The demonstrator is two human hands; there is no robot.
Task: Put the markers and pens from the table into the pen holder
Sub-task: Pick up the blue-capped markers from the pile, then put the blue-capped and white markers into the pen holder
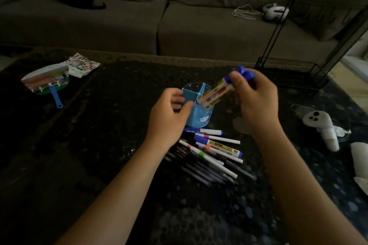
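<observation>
A blue pen holder (201, 119) with divided compartments stands mid-table. My right hand (256, 101) is shut on a bunch of blue-capped markers (217, 91), held tilted with their lower ends at the holder's right rim. My left hand (169, 115) curls around the holder's left side, fingers apart and touching its wall. In front of the holder lies a pile of markers and pens (213, 155), white ones on top and dark pens underneath.
A hand fan with a blue handle (47, 83) and a sticker sheet (83, 64) lie far left on the dark table (99, 125). A white stuffed toy (322, 125) sits at right. A black wire rack (288, 69) and a grey sofa (159, 16) stand behind.
</observation>
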